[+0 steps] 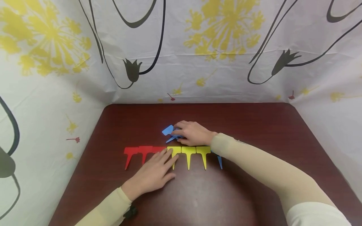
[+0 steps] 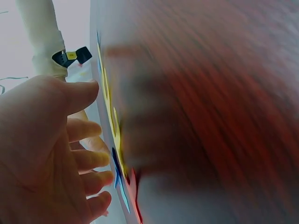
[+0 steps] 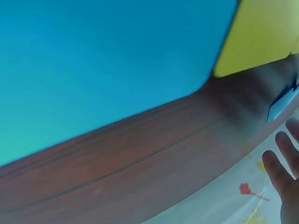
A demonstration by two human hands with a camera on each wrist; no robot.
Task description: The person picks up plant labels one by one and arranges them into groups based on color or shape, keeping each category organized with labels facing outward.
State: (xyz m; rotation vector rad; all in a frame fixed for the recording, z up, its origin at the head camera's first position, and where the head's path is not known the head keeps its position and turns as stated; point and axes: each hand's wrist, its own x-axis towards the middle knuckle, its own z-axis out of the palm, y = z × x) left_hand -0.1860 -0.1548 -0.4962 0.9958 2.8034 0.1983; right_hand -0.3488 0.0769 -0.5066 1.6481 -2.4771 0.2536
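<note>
A row of T-shaped plant labels lies on the table, stems toward the person: three red point(image 1: 131, 151), three yellow point(image 1: 188, 150), then a blue label point(image 1: 219, 161) partly under the right forearm. My left hand point(image 1: 152, 171) rests palm down with fingertips at the join of red and yellow, fingers loosely spread. Behind the row, my right hand point(image 1: 195, 133) reaches over a small heap of loose blue labels point(image 1: 168, 130) and hides part of it. In the right wrist view its fingers point(image 3: 275, 170) look extended, near a blue label point(image 3: 282, 105). The row's blue label point(image 3: 93, 60) fills that view's upper left.
The dark reddish-brown table point(image 1: 135, 119) has rounded far corners. Patterned white cloth point(image 1: 175, 40) with yellow flowers hangs behind and at both sides. A dark wrist device point(image 2: 72, 56) with a yellow patch sits on the right sleeve.
</note>
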